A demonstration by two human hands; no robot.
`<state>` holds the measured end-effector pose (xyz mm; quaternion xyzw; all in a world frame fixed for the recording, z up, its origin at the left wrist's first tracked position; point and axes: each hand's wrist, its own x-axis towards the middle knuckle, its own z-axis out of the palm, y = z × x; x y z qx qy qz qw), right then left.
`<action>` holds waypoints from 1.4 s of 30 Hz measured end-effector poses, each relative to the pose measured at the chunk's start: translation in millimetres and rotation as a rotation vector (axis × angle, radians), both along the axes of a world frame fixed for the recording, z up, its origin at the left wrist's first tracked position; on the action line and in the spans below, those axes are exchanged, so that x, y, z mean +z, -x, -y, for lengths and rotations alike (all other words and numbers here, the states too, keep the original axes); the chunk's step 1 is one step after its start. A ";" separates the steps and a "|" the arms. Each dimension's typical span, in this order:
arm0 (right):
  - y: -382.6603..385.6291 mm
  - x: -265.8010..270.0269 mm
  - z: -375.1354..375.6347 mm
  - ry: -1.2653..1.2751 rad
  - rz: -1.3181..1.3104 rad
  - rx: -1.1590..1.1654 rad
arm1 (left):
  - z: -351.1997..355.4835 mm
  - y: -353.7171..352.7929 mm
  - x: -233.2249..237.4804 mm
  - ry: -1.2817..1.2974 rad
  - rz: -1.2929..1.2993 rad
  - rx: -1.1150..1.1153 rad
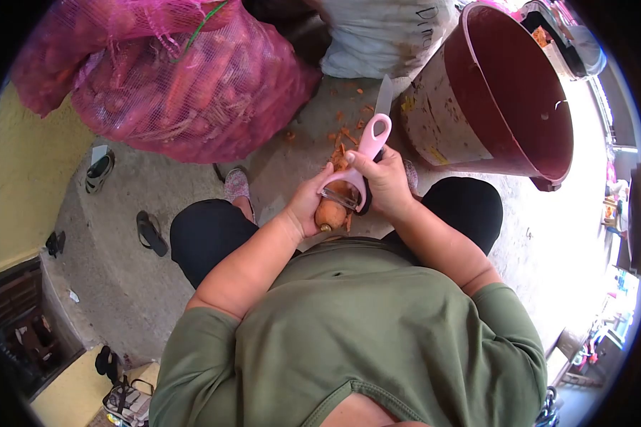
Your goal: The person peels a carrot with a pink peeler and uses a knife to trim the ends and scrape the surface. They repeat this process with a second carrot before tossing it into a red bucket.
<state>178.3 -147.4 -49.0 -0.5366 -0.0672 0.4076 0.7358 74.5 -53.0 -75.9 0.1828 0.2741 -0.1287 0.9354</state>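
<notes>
pink peeler (pixel 369 146): in the right hand, looped handle pointing away from the person, forked head spanning the carrot.
peeler blade (pixel 340 198): set crosswise over the carrot; contact with the skin cannot be confirmed.
carrot (pixel 330 215): between the two hands, stem end toward the person, far end partly hidden.
left hand (pixel 308 201): closed around the left side of the carrot.
right hand (pixel 389 183): closed on the peeler, thumb laid across the handle; the fingers beneath are largely hidden.
knife blade (pixel 385 96): just beyond the right hand, behind the peeler handle, tip pointing away; how the knife is held cannot be told.
peelings (pixel 345 134): scattered on the floor, just beyond the hands.
red mesh sack (pixel 192 92): ahead and left of the left hand, filled with carrots.
white sack (pixel 370 43): ahead of both hands, past the knife blade, black lettering on its side.
bucket (pixel 438 121): ahead and right of the right hand, dark red inside, outer wall stained.
dark sandal (pixel 149 233): on the floor, well left of the left hand.
</notes>
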 end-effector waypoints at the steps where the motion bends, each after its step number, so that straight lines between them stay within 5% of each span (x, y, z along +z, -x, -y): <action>1: -5.4 -2.2 0.1 0.007 0.010 -0.036 | 1.2 0.5 -0.3 -0.034 -0.015 -0.021; 10: -26.3 -9.9 3.1 -0.119 -0.176 -0.144 | -3.5 -0.2 7.0 -0.099 0.022 -0.012; 21: -13.1 20.0 12.6 -0.042 -0.032 0.408 | -2.0 -4.8 7.5 0.074 -0.026 0.066; 23: -17.3 3.1 10.6 0.070 0.009 0.381 | -1.3 -0.5 -0.7 0.067 0.053 0.003; 26: -49.3 -20.3 1.2 0.152 -0.120 -0.094 | -8.5 5.7 -16.2 0.079 0.107 -0.083; 31: -52.8 -9.7 6.1 0.086 -0.146 -0.018 | -6.8 -5.5 0.9 0.110 -0.235 0.127; 33: -37.6 -13.3 5.6 0.102 -0.113 0.214 | -10.6 0.7 -13.4 0.017 -0.067 0.004; 35: -54.3 -28.6 3.8 0.113 -0.193 -0.003 | -10.8 8.3 -25.5 0.001 0.025 -0.100; 38: -100.4 -56.0 22.3 0.051 -0.200 -0.023 | -10.6 8.8 -10.9 0.006 0.003 -0.157; 42: -31.8 -0.3 4.1 0.060 -0.198 0.054 | -10.2 0.4 6.5 -0.044 -0.008 -0.063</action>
